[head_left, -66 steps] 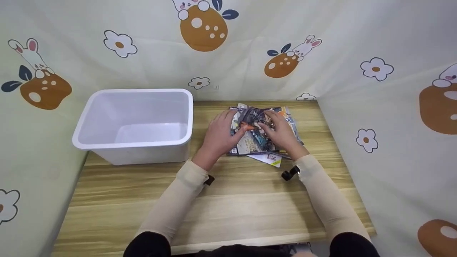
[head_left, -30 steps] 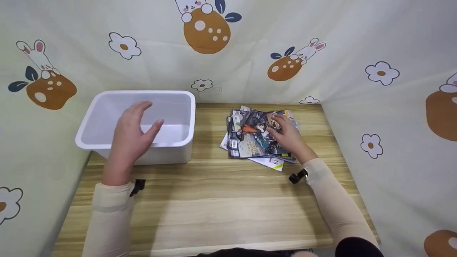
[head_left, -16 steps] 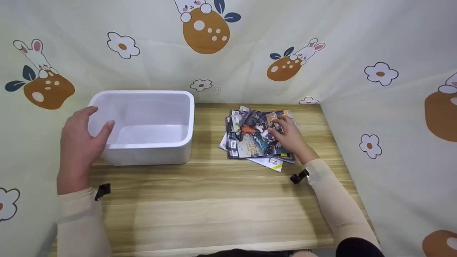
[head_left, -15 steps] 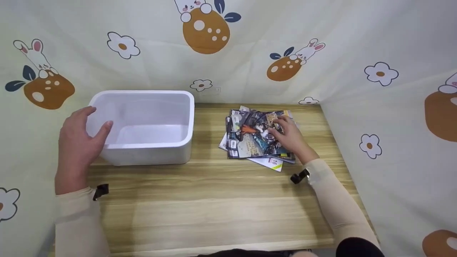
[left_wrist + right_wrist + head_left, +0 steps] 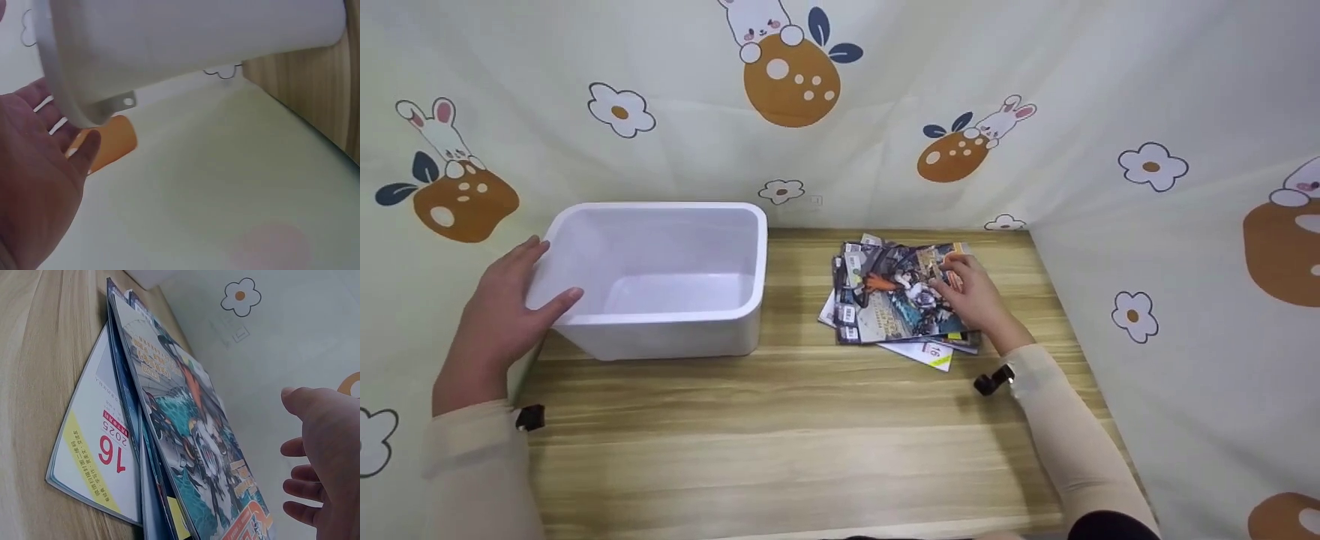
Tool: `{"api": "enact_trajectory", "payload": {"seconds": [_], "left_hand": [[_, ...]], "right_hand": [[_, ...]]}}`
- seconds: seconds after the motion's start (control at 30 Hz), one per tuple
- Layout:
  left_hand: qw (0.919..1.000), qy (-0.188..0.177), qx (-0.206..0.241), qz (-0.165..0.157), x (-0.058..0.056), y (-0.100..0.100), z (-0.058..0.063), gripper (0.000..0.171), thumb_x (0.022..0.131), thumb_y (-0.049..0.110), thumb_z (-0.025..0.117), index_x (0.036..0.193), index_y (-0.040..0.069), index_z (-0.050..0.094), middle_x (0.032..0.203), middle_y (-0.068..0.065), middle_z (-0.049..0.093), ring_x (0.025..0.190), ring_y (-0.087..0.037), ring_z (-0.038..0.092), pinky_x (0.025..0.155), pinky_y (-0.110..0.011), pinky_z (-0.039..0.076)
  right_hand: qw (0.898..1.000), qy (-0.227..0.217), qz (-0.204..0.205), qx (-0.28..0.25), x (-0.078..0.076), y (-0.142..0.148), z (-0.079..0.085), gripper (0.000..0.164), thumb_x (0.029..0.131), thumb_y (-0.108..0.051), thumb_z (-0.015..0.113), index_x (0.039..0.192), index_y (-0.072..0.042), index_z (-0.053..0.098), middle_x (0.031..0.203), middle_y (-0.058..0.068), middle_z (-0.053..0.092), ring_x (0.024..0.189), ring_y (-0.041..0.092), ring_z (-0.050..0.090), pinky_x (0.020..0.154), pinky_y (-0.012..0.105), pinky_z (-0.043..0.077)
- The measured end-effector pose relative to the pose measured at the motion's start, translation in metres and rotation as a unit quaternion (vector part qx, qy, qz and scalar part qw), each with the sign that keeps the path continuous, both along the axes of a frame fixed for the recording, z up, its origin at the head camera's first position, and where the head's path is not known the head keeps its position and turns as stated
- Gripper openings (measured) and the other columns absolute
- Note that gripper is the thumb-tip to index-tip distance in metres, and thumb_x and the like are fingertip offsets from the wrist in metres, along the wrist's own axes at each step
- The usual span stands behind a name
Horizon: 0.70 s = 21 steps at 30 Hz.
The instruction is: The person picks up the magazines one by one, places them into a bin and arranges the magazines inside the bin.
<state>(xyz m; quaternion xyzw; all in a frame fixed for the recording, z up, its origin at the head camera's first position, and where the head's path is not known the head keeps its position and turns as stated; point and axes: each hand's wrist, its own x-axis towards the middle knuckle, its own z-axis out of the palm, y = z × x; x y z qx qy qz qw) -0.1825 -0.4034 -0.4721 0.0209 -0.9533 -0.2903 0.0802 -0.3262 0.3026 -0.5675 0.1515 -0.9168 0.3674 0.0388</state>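
A white plastic bin (image 5: pixel 675 341) stands at the left on the table. My left hand (image 5: pixel 499 322) is at its left rim, thumb and fingers spread; from the left wrist view (image 5: pixel 39 174) I cannot tell whether it touches the rim. To the right lies an uneven stack of magazines (image 5: pixel 900 300), with a colourful illustrated cover on top and a white one (image 5: pixel 95 439) marked 16 sticking out below. My right hand (image 5: pixel 979 300) hovers over the stack's right side, fingers loosely bent, and in the right wrist view it appears apart from the top cover, with nothing in it.
The wood-grain table (image 5: pixel 780 435) runs back to a cloth wall (image 5: pixel 870 150) printed with rabbits, oranges and flowers. More of this cloth closes off both sides. A small black wrist camera (image 5: pixel 994 380) sits on my right sleeve.
My left hand has moved from the magazines across the bin to its left side. My right hand has stayed by the stack, shifting slightly right and off the top cover.
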Motion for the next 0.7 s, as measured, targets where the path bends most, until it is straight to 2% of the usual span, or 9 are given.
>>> {"api": "enact_trajectory", "payload": {"seconds": [0.2, 0.4, 0.5, 0.7], "left_hand": [[0.9998, -0.002, -0.010, -0.019, -0.013, -0.003, -0.014, 0.099, 0.104, 0.058, 0.067, 0.177, 0.009, 0.022, 0.183, -0.023, 0.015, 0.166, -0.054, 0.013, 0.119, -0.089, 0.016], [0.9994, -0.017, -0.015, -0.025, -0.009, -0.006, -0.022, 0.104, 0.105, 0.062, 0.064, 0.179, 0.014, 0.009, 0.185, -0.018, 0.006, 0.169, -0.049, 0.005, 0.121, -0.087, 0.011], [0.9991, -0.018, -0.020, -0.031, -0.007, -0.007, -0.024, 0.107, 0.104, 0.064, 0.064, 0.179, 0.015, 0.005, 0.185, -0.018, 0.004, 0.169, -0.049, 0.004, 0.121, -0.087, 0.011], [0.9980, -0.024, -0.042, -0.041, -0.009, -0.012, -0.024, 0.113, 0.102, 0.067, 0.064, 0.179, 0.015, 0.000, 0.185, -0.016, -0.002, 0.169, -0.049, 0.002, 0.121, -0.087, 0.009]], "right_hand": [[1.000, -0.008, -0.003, -0.001, -0.004, 0.008, -0.003, 0.048, 0.109, -0.027, 0.074, 0.139, 0.009, 0.067, 0.157, 0.026, 0.050, 0.147, 0.047, 0.049, 0.124, 0.062, 0.042], [0.999, -0.039, -0.015, -0.017, -0.006, 0.017, -0.008, 0.051, 0.109, -0.028, 0.074, 0.143, 0.010, 0.064, 0.157, 0.028, 0.048, 0.141, 0.048, 0.055, 0.116, 0.059, 0.053], [0.998, -0.050, -0.026, -0.020, -0.006, 0.024, -0.012, 0.051, 0.109, -0.029, 0.074, 0.141, 0.009, 0.065, 0.158, 0.029, 0.047, 0.140, 0.049, 0.055, 0.116, 0.059, 0.053], [0.999, -0.036, -0.041, 0.002, -0.012, 0.035, -0.017, 0.048, 0.110, -0.030, 0.072, 0.138, 0.008, 0.066, 0.151, 0.029, 0.052, 0.141, 0.050, 0.053, 0.123, 0.063, 0.042]]}}
